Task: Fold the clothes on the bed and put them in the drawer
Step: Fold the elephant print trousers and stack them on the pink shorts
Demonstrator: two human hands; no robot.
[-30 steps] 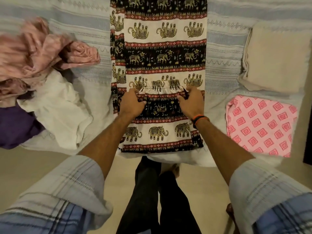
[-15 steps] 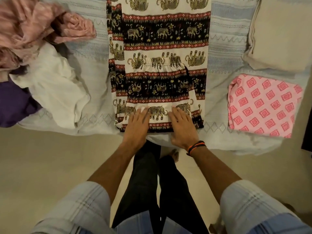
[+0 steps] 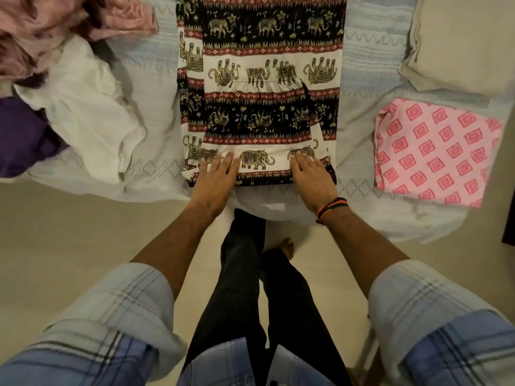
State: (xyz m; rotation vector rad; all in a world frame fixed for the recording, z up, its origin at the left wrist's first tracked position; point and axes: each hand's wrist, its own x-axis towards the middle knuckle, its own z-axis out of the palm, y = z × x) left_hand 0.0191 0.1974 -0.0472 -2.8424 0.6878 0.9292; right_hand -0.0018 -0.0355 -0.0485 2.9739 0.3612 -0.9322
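Where elephant-print garment [image 3: 262, 107] lies flat on bed [image 3: 370, 65], left hand [image 3: 214, 179] and right hand [image 3: 312, 176] press near hem, fingers straight, gripping nothing. Garment's far end cut off by frame top. Pink folded cloth [image 3: 434, 151] right; crumpled pile [image 3: 69, 87] left, possibly several pieces, edges cropped.

A beige pillow [image 3: 459, 43] lies at the bed's far right corner. Below the bed's near edge spreads a pale floor [image 3: 69, 232]. A dark object [image 3: 510, 218] stands right of the bed.
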